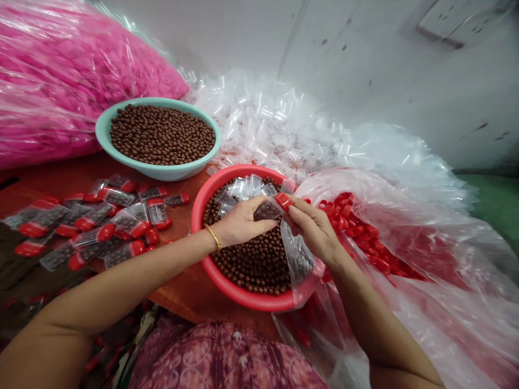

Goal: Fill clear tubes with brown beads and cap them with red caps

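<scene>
Above a red basin (247, 299) of brown beads (251, 265), my left hand (239, 221) grips a clear plastic container (266, 209) between thumb and fingers, with dark beads showing inside. My right hand (310, 224) pinches a red cap (283, 201) at the container's right end; whether it is fully seated I cannot tell. Several empty clear containers (243, 187) lie on the beads at the back of the basin. A fold of clear plastic bag (298, 259) hangs over the basin's right rim, below my right hand.
Filled red-capped containers (93, 221) lie piled on the left of the orange-red table (178, 289). Behind them stands a light green basin (158, 172) of brown beads. A bag of pink pieces (81, 81), clear containers (275, 119) and a bag of red caps (365, 237) surround the workspace.
</scene>
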`<state>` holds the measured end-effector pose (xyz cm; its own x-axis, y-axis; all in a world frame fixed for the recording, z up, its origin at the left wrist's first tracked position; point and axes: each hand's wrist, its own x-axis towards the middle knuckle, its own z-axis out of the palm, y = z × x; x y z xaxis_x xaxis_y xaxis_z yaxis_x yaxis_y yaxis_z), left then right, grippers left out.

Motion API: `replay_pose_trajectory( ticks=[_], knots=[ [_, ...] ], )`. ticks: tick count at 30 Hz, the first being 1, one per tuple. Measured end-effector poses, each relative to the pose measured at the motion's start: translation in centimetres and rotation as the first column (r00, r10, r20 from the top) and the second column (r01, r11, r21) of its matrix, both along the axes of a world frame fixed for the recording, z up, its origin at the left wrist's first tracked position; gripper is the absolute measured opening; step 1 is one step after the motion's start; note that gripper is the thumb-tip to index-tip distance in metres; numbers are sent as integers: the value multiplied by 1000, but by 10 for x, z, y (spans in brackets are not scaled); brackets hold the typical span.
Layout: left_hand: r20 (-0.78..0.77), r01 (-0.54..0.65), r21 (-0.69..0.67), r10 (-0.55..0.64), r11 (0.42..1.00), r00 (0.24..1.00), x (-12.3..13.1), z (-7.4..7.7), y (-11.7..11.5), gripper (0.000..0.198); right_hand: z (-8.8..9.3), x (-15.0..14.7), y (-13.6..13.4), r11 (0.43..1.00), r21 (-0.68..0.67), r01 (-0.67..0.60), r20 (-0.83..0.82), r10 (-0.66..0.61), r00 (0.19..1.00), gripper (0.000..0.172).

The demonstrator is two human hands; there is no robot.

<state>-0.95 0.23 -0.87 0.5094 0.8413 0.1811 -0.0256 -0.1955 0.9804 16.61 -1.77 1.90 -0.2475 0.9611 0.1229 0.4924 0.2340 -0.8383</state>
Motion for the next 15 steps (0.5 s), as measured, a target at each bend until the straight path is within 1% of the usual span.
replay_pose_trajectory(
  ticks=[3,6,9,11,13,15],
  knots=[
    [-95,-20,61,25,998,995,0,-3,-1,22,-4,0,-7,990,138,-29,191,2,982,47],
    [-187,-18,105,37,994,982,-1,-4,-2,23,-6,2,-11,977,202,-74,341,0,940,49],
    [-287,-35,161,81,986,955,-2,-1,-4,17,-6,3,-13,969,230,-91,431,-18,902,47],
    [-321,-44,203,109,978,941,-2,2,-5,12,-6,4,-15,957,268,-115,480,-29,877,46],
    [-335,-37,222,112,974,935,-1,5,-7,9,-7,4,-16,932,326,-158,533,-43,845,46],
    [-355,-30,217,108,976,929,0,7,-8,7,-10,4,-18,896,392,-209,589,-70,805,46]
  ],
)
